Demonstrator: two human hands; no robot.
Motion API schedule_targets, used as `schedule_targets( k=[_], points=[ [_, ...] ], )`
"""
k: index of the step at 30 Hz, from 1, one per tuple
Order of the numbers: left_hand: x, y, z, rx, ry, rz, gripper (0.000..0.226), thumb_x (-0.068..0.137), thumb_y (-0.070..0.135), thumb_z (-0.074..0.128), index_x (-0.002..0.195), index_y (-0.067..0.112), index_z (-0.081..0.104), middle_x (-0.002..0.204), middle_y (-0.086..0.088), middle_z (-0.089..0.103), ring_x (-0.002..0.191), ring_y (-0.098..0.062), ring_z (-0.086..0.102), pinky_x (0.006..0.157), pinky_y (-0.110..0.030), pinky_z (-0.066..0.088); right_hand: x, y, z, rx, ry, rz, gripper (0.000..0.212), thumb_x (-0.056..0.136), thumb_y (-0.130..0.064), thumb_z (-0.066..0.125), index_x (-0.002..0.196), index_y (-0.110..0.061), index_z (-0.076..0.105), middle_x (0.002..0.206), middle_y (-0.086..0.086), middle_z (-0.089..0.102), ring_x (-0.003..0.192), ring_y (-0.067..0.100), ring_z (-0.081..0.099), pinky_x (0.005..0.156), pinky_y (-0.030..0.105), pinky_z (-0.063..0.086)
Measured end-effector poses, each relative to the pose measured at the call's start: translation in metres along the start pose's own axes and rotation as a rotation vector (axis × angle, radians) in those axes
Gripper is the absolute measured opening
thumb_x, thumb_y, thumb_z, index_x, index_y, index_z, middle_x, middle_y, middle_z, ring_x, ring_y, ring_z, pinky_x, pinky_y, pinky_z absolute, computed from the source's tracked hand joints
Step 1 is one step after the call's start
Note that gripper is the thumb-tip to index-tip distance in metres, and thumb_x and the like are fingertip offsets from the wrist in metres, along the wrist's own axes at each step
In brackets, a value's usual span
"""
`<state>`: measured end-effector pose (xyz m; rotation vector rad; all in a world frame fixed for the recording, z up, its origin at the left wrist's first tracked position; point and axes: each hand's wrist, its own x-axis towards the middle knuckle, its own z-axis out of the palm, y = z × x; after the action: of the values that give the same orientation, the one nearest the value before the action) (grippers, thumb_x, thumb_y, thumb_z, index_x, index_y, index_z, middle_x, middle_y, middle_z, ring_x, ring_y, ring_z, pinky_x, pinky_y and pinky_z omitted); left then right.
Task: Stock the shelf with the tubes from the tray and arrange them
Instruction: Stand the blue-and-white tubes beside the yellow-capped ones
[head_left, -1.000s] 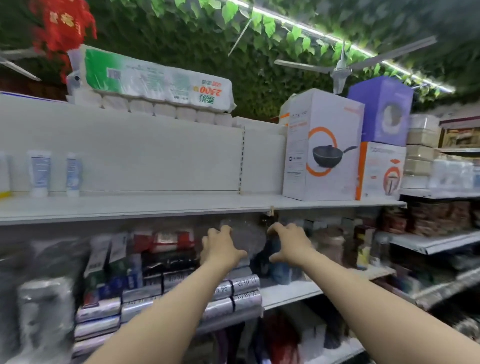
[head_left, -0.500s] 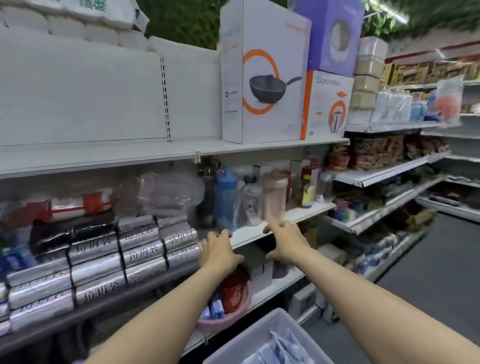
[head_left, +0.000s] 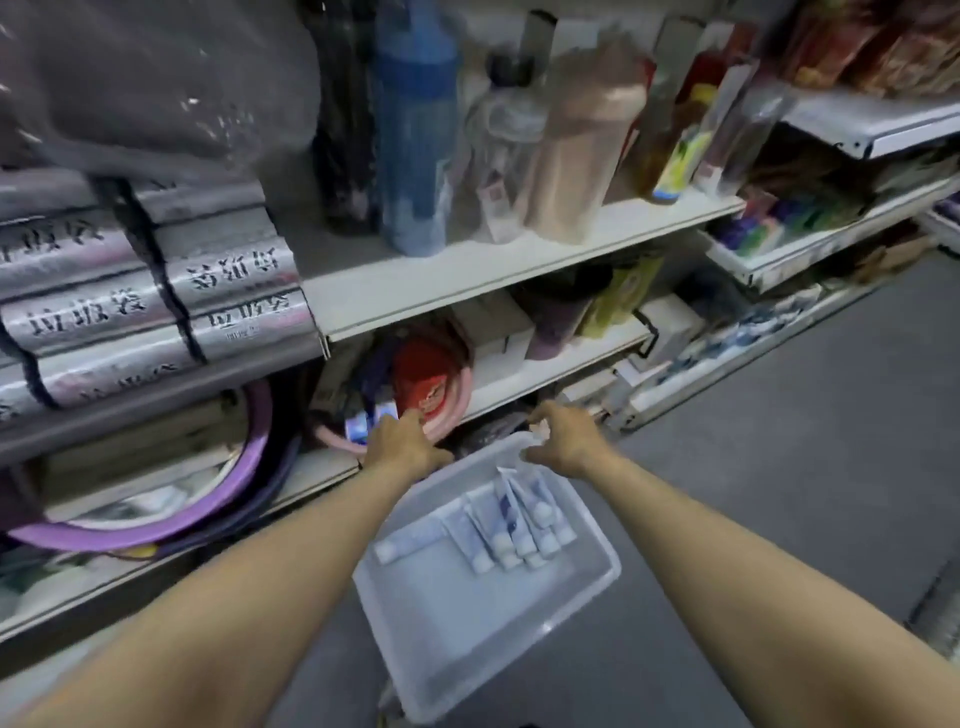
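Head view: the tubes (head_left: 511, 525) lie side by side in the far half of the tray (head_left: 452, 629), caps toward its near edge. The left hand (head_left: 405, 441) hovers over the tray's far left corner, fingers loosely apart. The right hand (head_left: 563, 439) hovers over the far right corner, fingers loosely curled, holding nothing.

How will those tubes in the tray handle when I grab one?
The tubes look like soft squeeze tubes with flat crimped ends, so probably light and slightly floppy. They lie overlapping in the tray, so lifting one may shift its neighbours. Their round white caps may let them roll a little.
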<state>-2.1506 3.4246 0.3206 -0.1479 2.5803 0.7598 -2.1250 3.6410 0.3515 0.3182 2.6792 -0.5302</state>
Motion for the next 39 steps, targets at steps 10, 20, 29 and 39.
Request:
schedule_targets(
  k=[10, 20, 29, 39],
  points=[
    [0.059, -0.074, 0.150, -0.217, -0.182, -0.372, 0.069, 0.079, 0.049, 0.075, 0.135, 0.016, 0.051, 0.138, -0.014, 0.051, 0.123, -0.031, 0.051, 0.100, -0.036, 0.044, 0.098, 0.072, 0.136, 0.161, -0.386, 0.143, 0.041, 0.087, -0.038, 0.071, 0.116, -0.011, 0.064, 0.121, 0.005, 0.063, 0.116, 0.024, 0.058, 0.080, 0.022, 0.034],
    [0.100, -0.130, 0.228, -0.381, -0.082, -0.532, 0.061, 0.085, 0.048, 0.069, 0.136, 0.019, 0.055, 0.144, -0.003, 0.050, 0.131, -0.024, 0.047, 0.104, -0.030, 0.037, 0.125, 0.092, 0.257, 0.417, -0.388, 0.430, 0.047, 0.081, -0.037, 0.077, 0.116, -0.008, 0.065, 0.105, 0.007, 0.069, 0.091, 0.024, 0.062, 0.078, 0.028, 0.045],
    [0.121, -0.155, 0.258, -0.197, 0.052, -0.651, 0.056, 0.079, 0.048, 0.073, 0.130, 0.030, 0.059, 0.133, -0.005, 0.057, 0.127, -0.028, 0.044, 0.100, -0.037, 0.043, 0.127, 0.072, 0.312, 0.676, -0.233, 0.725, 0.046, 0.072, -0.035, 0.082, 0.106, -0.007, 0.067, 0.104, 0.012, 0.071, 0.091, 0.030, 0.068, 0.076, 0.031, 0.051],
    [0.114, -0.165, 0.270, -0.188, -0.057, -0.700, 0.054, 0.075, 0.036, 0.079, 0.123, 0.022, 0.058, 0.123, -0.006, 0.059, 0.119, -0.028, 0.047, 0.095, -0.036, 0.045, 0.132, 0.066, 0.335, 0.887, -0.169, 0.904, 0.049, 0.078, -0.018, 0.082, 0.114, -0.009, 0.049, 0.101, 0.007, 0.055, 0.090, 0.022, 0.055, 0.085, 0.027, 0.047]
  ],
)
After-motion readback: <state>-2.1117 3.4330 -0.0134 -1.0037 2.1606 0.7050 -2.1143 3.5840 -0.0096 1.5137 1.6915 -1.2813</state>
